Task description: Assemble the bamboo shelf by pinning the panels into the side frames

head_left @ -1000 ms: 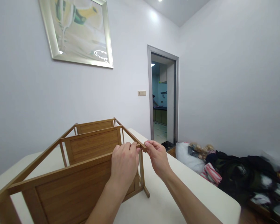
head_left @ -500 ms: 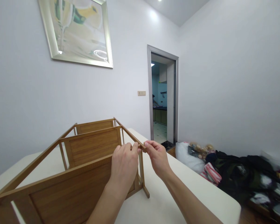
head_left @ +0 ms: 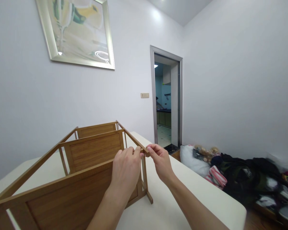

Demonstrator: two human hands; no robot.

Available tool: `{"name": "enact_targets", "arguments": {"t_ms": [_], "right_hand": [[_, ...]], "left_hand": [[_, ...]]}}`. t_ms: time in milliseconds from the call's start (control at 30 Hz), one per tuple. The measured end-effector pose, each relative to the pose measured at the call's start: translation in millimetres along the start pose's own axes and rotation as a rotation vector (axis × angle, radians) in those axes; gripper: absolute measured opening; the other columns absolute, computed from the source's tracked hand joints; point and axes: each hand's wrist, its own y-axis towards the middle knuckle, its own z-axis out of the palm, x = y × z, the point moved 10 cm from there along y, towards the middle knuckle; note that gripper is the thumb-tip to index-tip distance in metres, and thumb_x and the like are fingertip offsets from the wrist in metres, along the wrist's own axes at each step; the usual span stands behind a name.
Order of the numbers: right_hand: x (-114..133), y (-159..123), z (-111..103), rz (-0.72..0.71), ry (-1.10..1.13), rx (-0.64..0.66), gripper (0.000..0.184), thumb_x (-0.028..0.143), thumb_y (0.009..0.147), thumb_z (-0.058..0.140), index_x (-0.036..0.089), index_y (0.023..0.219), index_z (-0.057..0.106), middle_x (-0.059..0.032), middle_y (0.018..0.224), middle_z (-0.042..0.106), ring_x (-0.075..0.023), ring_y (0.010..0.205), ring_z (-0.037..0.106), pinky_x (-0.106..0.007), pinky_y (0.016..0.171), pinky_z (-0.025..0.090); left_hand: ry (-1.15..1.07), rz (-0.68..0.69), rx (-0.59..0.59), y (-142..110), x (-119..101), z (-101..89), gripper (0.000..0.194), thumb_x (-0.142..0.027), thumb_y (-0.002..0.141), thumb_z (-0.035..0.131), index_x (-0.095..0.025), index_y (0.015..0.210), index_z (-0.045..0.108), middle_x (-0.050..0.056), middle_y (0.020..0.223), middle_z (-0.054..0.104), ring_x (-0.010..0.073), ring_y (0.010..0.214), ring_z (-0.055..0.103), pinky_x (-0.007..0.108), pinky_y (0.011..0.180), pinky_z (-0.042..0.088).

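Note:
A brown wooden shelf rack [head_left: 93, 152] lies on its side on a white table [head_left: 189, 191], its panels standing upright between long side rails. My left hand [head_left: 126, 167] is closed over the top edge of the nearest panel, close to its right corner. Beside it, my right hand [head_left: 160, 162] is closed in a pinch at the outer side of the rail end [head_left: 145, 150]. Its thumb and fingertips meet against the wood, and whatever is between them is too small or hidden to make out.
Clothes [head_left: 240, 174], a white bag [head_left: 193, 159] and other items are heaped along the right wall, beyond the table's right edge. Behind the table, an open doorway [head_left: 163, 127] leads to another room. A framed picture [head_left: 81, 60] hangs on the wall.
The view has shifted very slightly. Both hands stay at the same corner of the shelf rack, with almost no visible movement.

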Motion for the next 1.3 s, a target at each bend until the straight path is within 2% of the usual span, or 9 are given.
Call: {"name": "enact_targets", "arguments": {"t_ms": [200,433,800,1300], "right_hand": [[-5.4,1.0,2.2,0.005,-0.039,0.034,0.028,0.047,0.082,0.067,0.020,0.080,0.063,-0.0003,0.074,0.063,-0.0165,0.072,0.058,-0.031,0.072,0.048],[-6.5,2.2,1.7,-0.032,-0.125,0.019,0.034,0.053,0.086,0.061,0.021,0.074,0.061,0.0015,0.068,0.059,-0.0143,0.065,0.053,-0.028,0.065,0.045],[4.4,-1.7,3.5,-0.031,-0.042,0.033,0.020,0.040,0.081,0.067,0.021,0.081,0.070,-0.0014,0.074,0.066,-0.0159,0.070,0.056,-0.030,0.067,0.046],[8.3,-0.9,3.7,-0.059,-0.089,0.014,0.017,0.037,0.082,0.067,0.021,0.079,0.071,-0.0011,0.072,0.065,-0.0155,0.066,0.054,-0.030,0.068,0.045]], "left_hand": [[0.000,-0.002,0.008,0.7,0.4,-0.3,0.023,-0.024,0.096,0.047,-0.021,0.107,0.066,0.004,0.081,0.067,0.0205,0.074,0.061,0.034,0.068,0.036],[0.001,0.004,0.002,0.4,0.1,-0.3,0.023,-0.024,0.097,0.046,-0.020,0.107,0.067,0.004,0.082,0.067,0.0210,0.075,0.062,0.035,0.069,0.037],[0.020,0.017,-0.003,-1.3,1.4,2.5,0.024,-0.026,0.097,0.046,-0.022,0.110,0.066,0.004,0.083,0.067,0.0208,0.075,0.062,0.034,0.068,0.036],[0.032,0.033,-0.001,-1.2,0.7,1.2,0.025,-0.025,0.098,0.044,-0.022,0.110,0.066,0.004,0.081,0.067,0.0197,0.072,0.061,0.033,0.066,0.034]]}}
